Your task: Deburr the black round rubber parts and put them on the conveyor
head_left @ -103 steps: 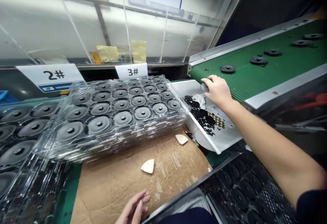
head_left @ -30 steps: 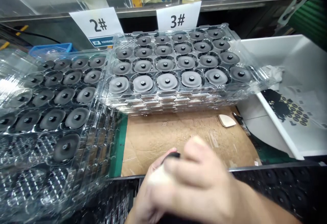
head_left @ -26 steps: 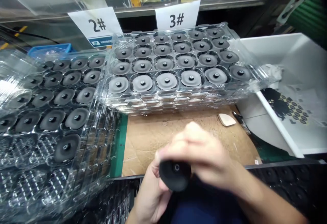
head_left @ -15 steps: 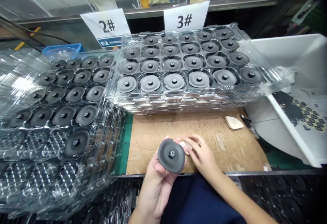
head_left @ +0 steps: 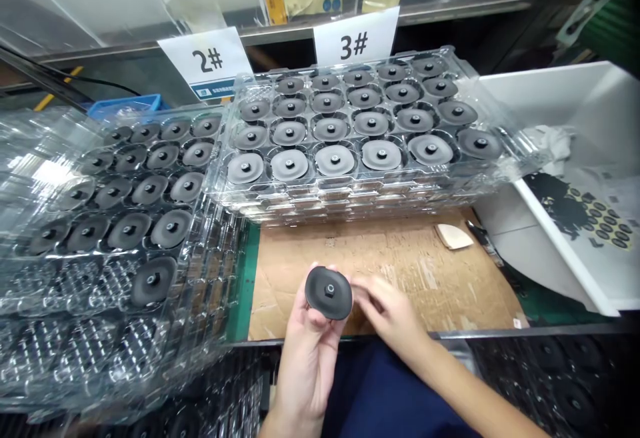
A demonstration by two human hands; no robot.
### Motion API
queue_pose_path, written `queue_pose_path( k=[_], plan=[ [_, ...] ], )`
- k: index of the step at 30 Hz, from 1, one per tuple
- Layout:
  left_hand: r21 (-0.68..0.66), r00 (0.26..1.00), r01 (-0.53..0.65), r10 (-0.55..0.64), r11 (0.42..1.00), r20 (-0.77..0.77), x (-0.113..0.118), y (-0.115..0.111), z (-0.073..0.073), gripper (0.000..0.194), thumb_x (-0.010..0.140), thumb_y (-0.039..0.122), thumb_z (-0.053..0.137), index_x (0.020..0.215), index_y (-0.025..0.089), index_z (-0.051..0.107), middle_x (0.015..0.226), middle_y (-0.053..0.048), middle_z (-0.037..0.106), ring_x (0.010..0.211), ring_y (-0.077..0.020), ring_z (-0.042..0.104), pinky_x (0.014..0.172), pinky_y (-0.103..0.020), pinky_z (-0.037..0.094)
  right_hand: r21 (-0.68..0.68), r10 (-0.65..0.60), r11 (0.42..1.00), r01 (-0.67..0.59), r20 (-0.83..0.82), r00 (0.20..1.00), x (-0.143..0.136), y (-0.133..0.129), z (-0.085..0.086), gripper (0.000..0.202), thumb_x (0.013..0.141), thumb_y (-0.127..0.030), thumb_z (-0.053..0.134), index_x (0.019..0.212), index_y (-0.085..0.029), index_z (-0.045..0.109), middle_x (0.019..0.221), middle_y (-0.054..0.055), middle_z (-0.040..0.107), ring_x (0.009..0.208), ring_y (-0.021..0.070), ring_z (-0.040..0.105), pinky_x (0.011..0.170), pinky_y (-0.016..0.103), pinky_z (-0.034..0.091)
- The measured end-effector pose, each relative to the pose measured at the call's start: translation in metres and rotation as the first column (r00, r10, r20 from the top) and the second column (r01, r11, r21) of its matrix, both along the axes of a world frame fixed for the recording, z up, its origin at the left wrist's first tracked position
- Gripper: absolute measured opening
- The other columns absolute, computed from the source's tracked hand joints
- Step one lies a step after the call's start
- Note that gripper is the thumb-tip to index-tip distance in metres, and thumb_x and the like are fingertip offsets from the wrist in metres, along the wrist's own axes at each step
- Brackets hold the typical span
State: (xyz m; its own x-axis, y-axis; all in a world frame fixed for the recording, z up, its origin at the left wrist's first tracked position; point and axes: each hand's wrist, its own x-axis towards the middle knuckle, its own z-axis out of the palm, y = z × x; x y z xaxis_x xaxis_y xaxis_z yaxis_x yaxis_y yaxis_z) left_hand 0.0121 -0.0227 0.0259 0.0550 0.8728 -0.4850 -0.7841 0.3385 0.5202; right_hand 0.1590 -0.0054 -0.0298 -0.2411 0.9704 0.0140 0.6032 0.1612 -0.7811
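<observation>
My left hand [head_left: 309, 357] holds a black round disc [head_left: 329, 293] with a small hub in its middle, raised over the near edge of a cardboard sheet [head_left: 400, 261]. My right hand [head_left: 393, 313] is just right of the disc, its blurred fingertips low over the cardboard. Whether they pinch anything does not show. A beige wedge-shaped piece [head_left: 453, 236] lies on the cardboard at the far right.
A stack of clear trays [head_left: 350, 190] full of grey discs stands under the "3#" sign [head_left: 355, 43]. A second, partly filled stack [head_left: 210, 238] lies left under "2#" [head_left: 206, 59]. A white bin [head_left: 550, 88] with small black parts is at the right. Dark trays [head_left: 555, 378] sit near my lap.
My right hand left the conveyor and came back to my lap. The disc passed into my left hand, which now lifts it slightly; my right fingers reached the beige piece on the cardboard, now hidden.
</observation>
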Motion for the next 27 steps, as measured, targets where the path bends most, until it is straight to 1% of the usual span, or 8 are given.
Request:
queue_pose_path(
  k=[4,8,11,13,16,20,24,27],
  plan=[
    [-0.003,1.000,0.017,-0.017,1.000,-0.014,0.002,0.003,0.002,0.052,0.071,0.030,0.068,0.121,0.027,0.053,0.117,-0.008,0.061,0.108,-0.0201,0.056,0.089,-0.027,0.046,-0.027,0.001,1.000,-0.002,-0.042,0.999,-0.001,0.003,0.014,0.015,0.085,-0.018,0.052,0.085,-0.017,0.067,0.073,0.002,0.066,0.067,0.0137,0.062,0.062,0.026,0.049],
    [0.006,0.998,0.027,-0.026,1.000,-0.062,0.010,0.003,0.007,0.054,0.065,0.031,0.073,0.116,0.025,0.057,0.109,-0.006,0.065,0.101,-0.0185,0.059,0.084,-0.023,0.048,0.018,-0.103,0.994,0.106,-0.134,0.986,0.000,0.021,0.069,0.022,0.090,-0.024,0.046,0.106,-0.020,0.059,0.100,0.005,0.064,0.088,0.0143,0.060,0.074,0.026,0.049],
    [-0.018,0.995,0.080,-0.081,0.997,-0.052,0.012,-0.002,0.010,0.049,0.070,0.031,0.070,0.116,0.027,0.057,0.107,-0.005,0.065,0.102,-0.0190,0.058,0.088,-0.026,0.046,0.127,0.080,0.991,-0.051,-0.232,0.969,-0.006,0.020,0.110,0.024,0.089,-0.019,0.044,0.108,-0.018,0.058,0.094,0.005,0.062,0.085,0.0142,0.058,0.077,0.026,0.047],
    [-0.029,0.993,0.100,-0.102,0.995,-0.059,0.011,-0.005,0.011,0.043,0.074,0.027,0.066,0.116,0.027,0.057,0.111,-0.005,0.064,0.104,-0.0198,0.058,0.091,-0.029,0.045,0.067,0.222,0.975,-0.213,-0.218,0.950,-0.012,0.017,0.124,0.022,0.088,-0.013,0.044,0.102,-0.017,0.060,0.088,0.004,0.062,0.079,0.0124,0.057,0.074,0.024,0.046],
    [-0.036,0.991,0.072,-0.076,0.997,-0.107,0.010,-0.008,0.012,0.039,0.073,0.024,0.067,0.111,0.026,0.060,0.105,-0.004,0.066,0.100,-0.0197,0.060,0.092,-0.030,0.045,-0.018,0.302,0.951,-0.309,-0.166,0.939,-0.018,0.018,0.125,0.020,0.087,-0.010,0.045,0.094,-0.018,0.062,0.085,0.000,0.062,0.077,0.0099,0.057,0.072,0.020,0.045],
    [-0.065,0.992,0.087,-0.093,0.994,-0.084,0.008,-0.009,0.014,0.037,0.067,0.032,0.072,0.103,0.026,0.065,0.087,-0.001,0.069,0.095,-0.0197,0.062,0.088,-0.027,0.048,0.197,0.203,0.966,-0.168,-0.176,0.963,-0.022,0.019,0.119,0.024,0.088,-0.015,0.043,0.106,-0.013,0.059,0.086,0.005,0.061,0.079,0.0135,0.056,0.075,0.025,0.045],
    [-0.010,0.995,0.070,-0.071,0.997,-0.076,0.004,-0.008,0.012,0.056,0.059,0.034,0.077,0.112,0.027,0.060,0.111,-0.005,0.065,0.097,-0.0209,0.061,0.086,-0.027,0.048,-0.025,0.318,0.941,-0.338,-0.281,0.906,-0.017,0.015,0.123,0.021,0.088,-0.010,0.044,0.097,-0.016,0.062,0.088,0.001,0.062,0.080,0.0088,0.057,0.074,0.018,0.045],
    [0.004,0.991,0.102,-0.101,0.995,-0.091,0.006,-0.006,0.013,0.049,0.066,0.028,0.073,0.113,0.027,0.060,0.106,-0.005,0.067,0.091,-0.0188,0.063,0.086,-0.028,0.049,0.061,0.220,0.976,-0.211,-0.244,0.945,-0.017,0.017,0.124,0.021,0.088,-0.011,0.045,0.098,-0.016,0.062,0.089,0.002,0.063,0.081,0.0099,0.057,0.077,0.020,0.045]
  ],
)
